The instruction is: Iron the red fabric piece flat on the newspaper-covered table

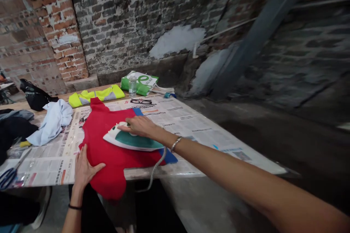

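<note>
Right hand (140, 125) is gripping white-and-teal plastic iron (136, 141) on red, blue-edged cloth (108, 160); left hand (86, 167), spread, grasping nothing, is touching cloth at iron's eight o'clock; cloth's overhanging newspaper-covered table (183, 118) at six.

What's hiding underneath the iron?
Around the iron, red cloth shows, with blue edging near its back. The patch directly beneath is covered, so I can't see it.
</note>
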Motion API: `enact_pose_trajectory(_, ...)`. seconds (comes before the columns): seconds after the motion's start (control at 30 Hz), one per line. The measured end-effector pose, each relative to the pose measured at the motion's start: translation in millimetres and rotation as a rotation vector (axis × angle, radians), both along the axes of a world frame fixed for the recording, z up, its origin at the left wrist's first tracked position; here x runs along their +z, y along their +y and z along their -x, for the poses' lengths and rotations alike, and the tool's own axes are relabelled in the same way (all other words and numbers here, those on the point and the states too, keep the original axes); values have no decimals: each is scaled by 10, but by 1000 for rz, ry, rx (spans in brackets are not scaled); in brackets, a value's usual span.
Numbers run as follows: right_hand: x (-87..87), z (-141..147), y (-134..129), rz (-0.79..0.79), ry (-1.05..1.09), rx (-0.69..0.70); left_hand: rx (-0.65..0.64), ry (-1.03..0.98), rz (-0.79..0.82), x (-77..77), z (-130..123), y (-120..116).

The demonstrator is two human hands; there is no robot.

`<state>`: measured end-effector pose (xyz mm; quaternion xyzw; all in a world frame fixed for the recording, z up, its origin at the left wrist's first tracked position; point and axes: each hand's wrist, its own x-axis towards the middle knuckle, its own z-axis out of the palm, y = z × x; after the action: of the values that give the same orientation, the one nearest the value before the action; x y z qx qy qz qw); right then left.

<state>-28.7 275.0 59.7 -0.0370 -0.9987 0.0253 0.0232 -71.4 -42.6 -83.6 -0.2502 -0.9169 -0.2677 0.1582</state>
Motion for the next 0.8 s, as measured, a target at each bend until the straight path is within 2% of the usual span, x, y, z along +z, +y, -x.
enact_pose_trajectory(0.1, 27, 155, -71, 94, -12, -157, -3, 16, 11, -20, -3, -2)
enact_pose_trajectory(0.23, 120, 255, -132, 212, -156, -231, 1, 13, 22, -57, 5, -3)
enact_pose_trajectory(0.3, 149, 217, -117, 247, -198, -216, 7, 12, 22, -85, 12, -2)
enact_pose_trajectory(0.43, 116, 28, -56, 366, -333, -93, 10, -3, 24, -119, 10, 4)
enact_pose_trajectory(0.53, 63, -10, -31, 377, -336, -129, 8, -3, 26, -99, -6, 11)
enact_pose_trajectory(0.67, 35, 305, -42, 257, -168, -267, 9, -3, 34, -65, -15, 13)
enact_pose_trajectory(0.8, 94, 736, -70, 265, -132, -271, 18, 8, 46, -76, -8, 4)
